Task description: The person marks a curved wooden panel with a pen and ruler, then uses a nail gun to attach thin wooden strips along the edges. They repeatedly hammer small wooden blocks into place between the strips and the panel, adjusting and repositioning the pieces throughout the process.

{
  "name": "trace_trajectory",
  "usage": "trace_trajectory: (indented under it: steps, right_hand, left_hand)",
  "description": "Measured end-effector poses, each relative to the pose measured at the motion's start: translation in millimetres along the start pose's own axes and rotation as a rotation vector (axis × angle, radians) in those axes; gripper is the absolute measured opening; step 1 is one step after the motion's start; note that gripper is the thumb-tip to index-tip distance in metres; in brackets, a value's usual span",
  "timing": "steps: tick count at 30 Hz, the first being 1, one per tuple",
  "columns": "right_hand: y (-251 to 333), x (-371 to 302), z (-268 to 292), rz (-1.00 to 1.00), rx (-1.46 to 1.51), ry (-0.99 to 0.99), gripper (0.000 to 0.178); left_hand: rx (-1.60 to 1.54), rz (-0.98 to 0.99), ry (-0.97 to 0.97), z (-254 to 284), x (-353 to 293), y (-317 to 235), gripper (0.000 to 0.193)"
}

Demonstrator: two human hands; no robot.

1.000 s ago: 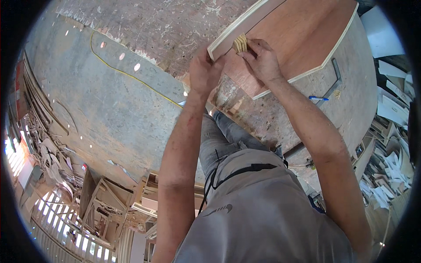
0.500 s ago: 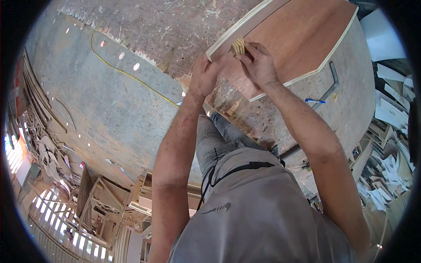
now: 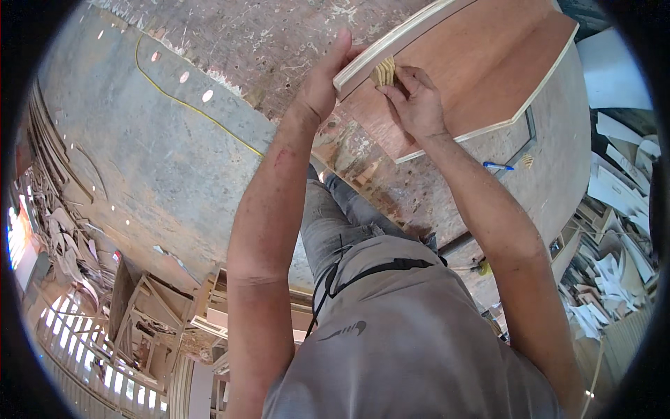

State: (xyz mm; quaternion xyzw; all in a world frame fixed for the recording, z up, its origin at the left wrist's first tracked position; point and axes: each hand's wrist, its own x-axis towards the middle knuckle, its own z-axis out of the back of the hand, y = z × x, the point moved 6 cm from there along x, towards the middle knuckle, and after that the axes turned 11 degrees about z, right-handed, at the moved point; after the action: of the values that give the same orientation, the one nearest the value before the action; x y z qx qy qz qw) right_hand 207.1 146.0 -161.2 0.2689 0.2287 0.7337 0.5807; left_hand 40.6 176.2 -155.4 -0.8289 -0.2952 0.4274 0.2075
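Observation:
A reddish-brown plywood board (image 3: 481, 63) with pale layered edges lies on a worn workbench (image 3: 412, 188). My left hand (image 3: 326, 80) grips the board's near-left corner, thumb up along its pale edge. My right hand (image 3: 417, 101) presses a small pale ridged wooden piece (image 3: 382, 71) against the board just inside that edge. Both forearms reach up from the lower part of the view.
A blue pen (image 3: 497, 166) and a small pale wood piece (image 3: 527, 161) lie on the bench beside the board. A yellow cord (image 3: 188, 105) runs over the concrete floor. Wooden frames (image 3: 153, 307) stand at lower left, white offcuts (image 3: 614, 230) pile at right.
My left hand has slid up onto the board's corner, with the thumb now along its edge. My right hand keeps the small ridged piece pressed at the same spot.

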Motion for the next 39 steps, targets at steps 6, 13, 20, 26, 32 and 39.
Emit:
trace_trajectory:
  steps: [6,13,20,26,32,39]
  right_hand:
    - [5,2,2,0.041,-0.091,0.009,0.039]
    - [2,3,3,0.075,-0.059,-0.043,0.038]
    - [-1,1,3,0.094,-0.082,-0.059,0.035]
    - [5,1,6,0.087,-0.129,-0.040,0.035]
    - [14,14,21,0.022,-0.057,0.065,0.027]
    - [-8,43,22,-0.006,-0.096,0.366,0.022]
  left_hand:
    - [-0.319,-0.568,-0.489,37,-17,25,0.064]
    - [0.331,-0.552,-0.901,-21,-47,75,0.099]
    - [0.383,-0.623,-1.285,-26,-14,71,0.112]
    - [0.495,-0.599,-1.379,-21,-5,87,0.110]
    - [0.503,-0.606,-1.404,-18,-8,84,0.102]
    - [0.535,-0.655,-1.340,-15,-3,85,0.109]
